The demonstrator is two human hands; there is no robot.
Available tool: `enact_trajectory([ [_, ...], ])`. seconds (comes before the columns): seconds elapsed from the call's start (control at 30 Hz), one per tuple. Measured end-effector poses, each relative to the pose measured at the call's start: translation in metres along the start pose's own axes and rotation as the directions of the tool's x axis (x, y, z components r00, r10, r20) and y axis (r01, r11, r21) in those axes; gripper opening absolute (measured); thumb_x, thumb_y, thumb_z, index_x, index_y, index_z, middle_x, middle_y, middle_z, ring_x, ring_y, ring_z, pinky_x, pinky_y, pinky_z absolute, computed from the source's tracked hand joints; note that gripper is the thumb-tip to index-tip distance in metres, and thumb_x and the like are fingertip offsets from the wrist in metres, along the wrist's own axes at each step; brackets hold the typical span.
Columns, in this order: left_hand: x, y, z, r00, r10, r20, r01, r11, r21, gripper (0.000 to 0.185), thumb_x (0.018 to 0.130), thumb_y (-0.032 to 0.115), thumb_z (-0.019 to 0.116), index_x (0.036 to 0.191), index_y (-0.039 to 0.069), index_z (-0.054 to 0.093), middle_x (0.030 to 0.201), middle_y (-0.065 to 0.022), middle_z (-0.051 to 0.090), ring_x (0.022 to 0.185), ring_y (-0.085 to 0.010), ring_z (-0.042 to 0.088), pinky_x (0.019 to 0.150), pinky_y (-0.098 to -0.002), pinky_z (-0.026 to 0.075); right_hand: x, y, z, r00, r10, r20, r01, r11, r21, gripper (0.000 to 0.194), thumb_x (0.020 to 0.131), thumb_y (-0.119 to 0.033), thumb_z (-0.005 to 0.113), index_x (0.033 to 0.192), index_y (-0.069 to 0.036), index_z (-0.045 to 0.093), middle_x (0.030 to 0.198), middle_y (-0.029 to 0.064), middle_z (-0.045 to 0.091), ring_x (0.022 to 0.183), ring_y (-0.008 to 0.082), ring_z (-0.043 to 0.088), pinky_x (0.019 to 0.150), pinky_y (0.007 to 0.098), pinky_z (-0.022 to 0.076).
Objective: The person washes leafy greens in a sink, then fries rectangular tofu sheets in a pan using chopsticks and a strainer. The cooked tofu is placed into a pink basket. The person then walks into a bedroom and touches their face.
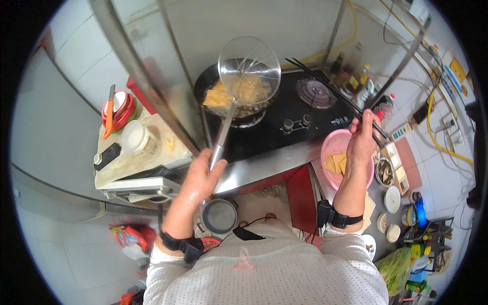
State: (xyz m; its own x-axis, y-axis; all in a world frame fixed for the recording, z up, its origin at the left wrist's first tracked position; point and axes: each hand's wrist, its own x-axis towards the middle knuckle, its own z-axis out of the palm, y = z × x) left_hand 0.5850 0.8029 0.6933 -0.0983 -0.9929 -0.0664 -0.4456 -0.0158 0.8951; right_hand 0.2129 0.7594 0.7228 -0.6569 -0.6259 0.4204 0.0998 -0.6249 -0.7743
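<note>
My left hand (203,177) grips the handle of a wire skimmer (249,70), whose round mesh hangs above a wok (206,78) on the black gas stove (251,141). Flat yellow-brown pieces (216,98) lie in bubbling oil in the wok, partly seen through the mesh. My right hand (364,137) holds a pair of long black chopsticks (324,83); their tips point up and left, over the back of the stove and apart from the wok. Below that hand, a pink plastic basket (327,146) holds more flat yellow pieces (335,163), partly hidden by my forearm.
A white plastic tub (134,136), stacked red bowls (131,110) and an orange-handled knife (109,118) stand on the left counter. Bottles (354,80) crowd the stove's back right corner. Right of the basket are a bowl of dark food (385,171) and a white lid (392,199). A pot (219,216) sits below.
</note>
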Motion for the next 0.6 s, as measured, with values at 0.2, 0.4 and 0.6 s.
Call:
enact_trajectory([
  [0.2,0.005,-0.005,-0.034,0.991,0.025,-0.132,-0.011,0.994,0.106,0.032,0.091,0.023,0.062,0.107,-0.004,0.056,0.082,-0.0201,0.063,0.078,-0.0288,0.063,0.074,-0.0377,0.049,-0.017,0.082,0.03,0.948,0.317,0.016,-0.305,0.924,-0.231,0.019,0.092,-0.027,0.067,0.086,-0.012,0.057,0.071,-0.0029,0.055,0.055,0.0055,0.051,0.044,0.018,0.035],
  [0.4,0.026,-0.01,-0.029,0.977,0.089,-0.192,-0.073,0.994,0.087,0.026,0.092,0.019,0.063,0.105,-0.001,0.054,0.07,0.0001,0.05,0.06,-0.0085,0.045,0.053,-0.0254,0.039,-0.012,0.14,0.059,0.925,0.375,0.062,-0.347,0.899,-0.266,0.014,0.092,-0.02,0.067,0.09,-0.006,0.065,0.065,-0.0051,0.053,0.055,0.0046,0.048,0.05,0.0198,0.0376],
  [0.6,0.042,-0.014,-0.023,0.982,0.039,-0.183,-0.041,0.999,-0.006,0.022,0.093,0.016,0.062,0.103,0.0,0.052,0.066,0.0026,0.047,0.054,-0.0062,0.044,0.047,-0.0237,0.035,-0.002,0.165,0.071,0.899,0.412,0.15,-0.351,0.881,-0.317,0.016,0.091,-0.025,0.068,0.092,-0.009,0.065,0.066,-0.0036,0.056,0.054,0.004,0.05,0.044,0.0189,0.0343],
])
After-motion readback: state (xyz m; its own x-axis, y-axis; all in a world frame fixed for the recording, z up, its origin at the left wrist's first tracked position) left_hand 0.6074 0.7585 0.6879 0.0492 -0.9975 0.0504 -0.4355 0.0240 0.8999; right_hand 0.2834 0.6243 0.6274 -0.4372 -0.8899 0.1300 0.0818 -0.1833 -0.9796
